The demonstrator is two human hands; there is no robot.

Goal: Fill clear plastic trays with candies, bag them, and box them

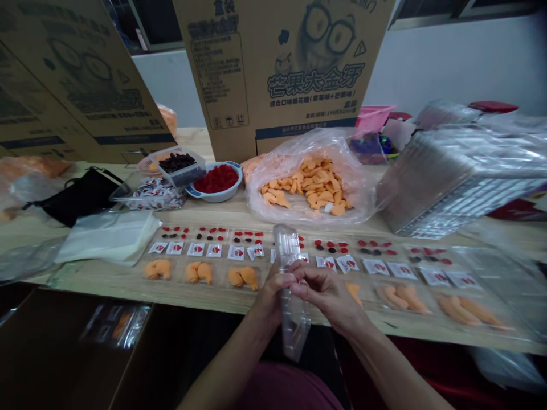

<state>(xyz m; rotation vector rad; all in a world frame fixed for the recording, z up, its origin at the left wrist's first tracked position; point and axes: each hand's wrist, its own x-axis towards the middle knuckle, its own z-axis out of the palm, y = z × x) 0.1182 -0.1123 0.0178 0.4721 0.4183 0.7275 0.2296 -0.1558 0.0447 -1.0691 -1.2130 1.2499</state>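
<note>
Over the table's front edge, both hands grip a narrow clear plastic tray (294, 333), turned nearly on edge. My left hand (273, 293) is closed around its left side. My right hand (325, 290) pinches its right side, with thumb and fingertips pressed together. Behind and beside the hands runs a row of filled clear trays. Each visible one has orange candy pieces (243, 277), white printed sachets (195, 249) and small red and dark pieces (210, 233) in separate compartments. My hands and the held tray partly cover the middle of this row.
Behind the row sit a plastic bag of orange candies (318, 185), a bowl of red pieces (216, 179), a tub of dark pieces (177, 163) and a box of sachets (156, 193). Stacked clear trays (444, 176) stand right; flat plastic bags (109, 236) lie left. Cardboard boxes (273, 74) rise behind.
</note>
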